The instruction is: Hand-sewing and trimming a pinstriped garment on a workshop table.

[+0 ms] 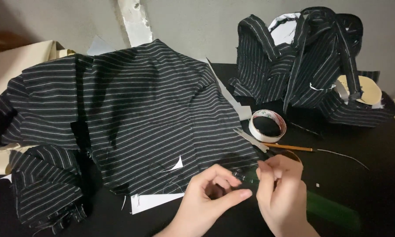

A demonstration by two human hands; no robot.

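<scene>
A large piece of black cloth with thin white stripes [136, 109] lies spread over a black table [373, 188]. My left hand [208, 197] pinches the cloth's near edge between thumb and forefinger. My right hand [281, 193] is closed just to the right of it, fingertips meeting the same edge; whether it holds a needle or thread is too small to tell. A dark green ruler [331, 210] lies under my right hand. White paper [151, 202] pokes out beneath the cloth.
A roll of white tape [267, 126] stands right of the cloth. Scissors [250, 139] and a thin brown pencil [289, 148] lie beside it. A heap of the same striped fabric [302, 61] sits at the back right. Beige material [13, 66] lies at the left.
</scene>
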